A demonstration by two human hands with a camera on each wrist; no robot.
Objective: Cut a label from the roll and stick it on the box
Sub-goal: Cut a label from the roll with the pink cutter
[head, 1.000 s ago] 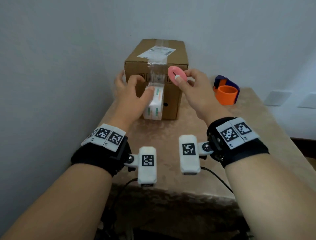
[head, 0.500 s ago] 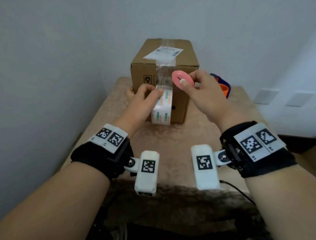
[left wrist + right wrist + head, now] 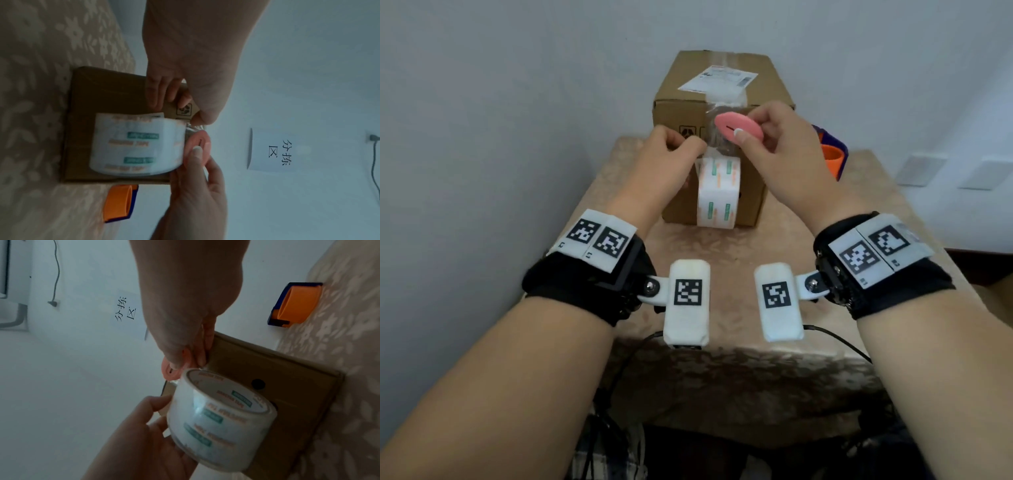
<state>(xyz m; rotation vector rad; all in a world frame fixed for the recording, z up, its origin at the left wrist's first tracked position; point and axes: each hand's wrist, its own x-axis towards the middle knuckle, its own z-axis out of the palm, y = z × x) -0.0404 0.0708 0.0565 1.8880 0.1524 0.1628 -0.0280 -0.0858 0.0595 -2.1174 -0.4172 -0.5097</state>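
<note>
A brown cardboard box stands at the back of the table with a white shipping label on its top. A clear strip of tape runs from the box top down its front to a white printed tape roll, which hangs against the front face. My left hand grips the roll from its left side at the top. My right hand pinches a pink oval cutter right above the roll, at the strip. In the left wrist view the cutter touches the roll's upper edge.
An orange and blue tape dispenser sits on the table behind my right hand, right of the box. The patterned tabletop ends near my wrists. A wall stands close on the left and behind the box.
My left hand has shifted from the roll's front to its upper left edge. The right hand has brought the pink cutter down and closer to the strip above the roll.
</note>
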